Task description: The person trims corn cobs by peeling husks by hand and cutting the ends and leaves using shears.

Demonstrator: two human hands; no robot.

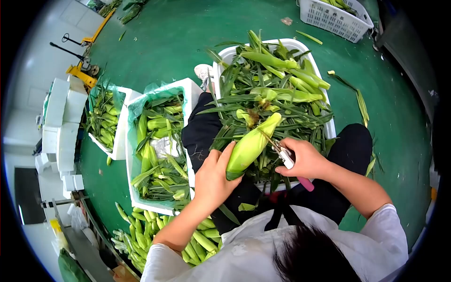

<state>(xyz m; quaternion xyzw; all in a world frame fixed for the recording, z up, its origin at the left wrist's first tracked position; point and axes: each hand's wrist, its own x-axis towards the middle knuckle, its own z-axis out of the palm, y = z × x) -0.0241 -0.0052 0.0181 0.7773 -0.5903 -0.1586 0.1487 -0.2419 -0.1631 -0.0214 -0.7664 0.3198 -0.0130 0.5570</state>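
An ear of corn (249,149) in pale green husk lies slanted above my lap, its narrow tip pointing up and right. My left hand (216,176) is wrapped round its lower left side. Scissors (285,157) with a white and pink handle are gripped in my right hand (303,160), their blades touching or close to the corn's right side near the tip. Brown silk shows by the tip. Behind both hands stands a white basket (324,70) heaped with green leaves and husks.
To the left, a foam box (191,94) lined with green film holds corn and leaves; another foam box (123,127) stands beyond it. Husked corn (141,235) is piled at lower left. A white crate (329,18) is at the top right, yellow pallet jacks (82,75) at upper left.
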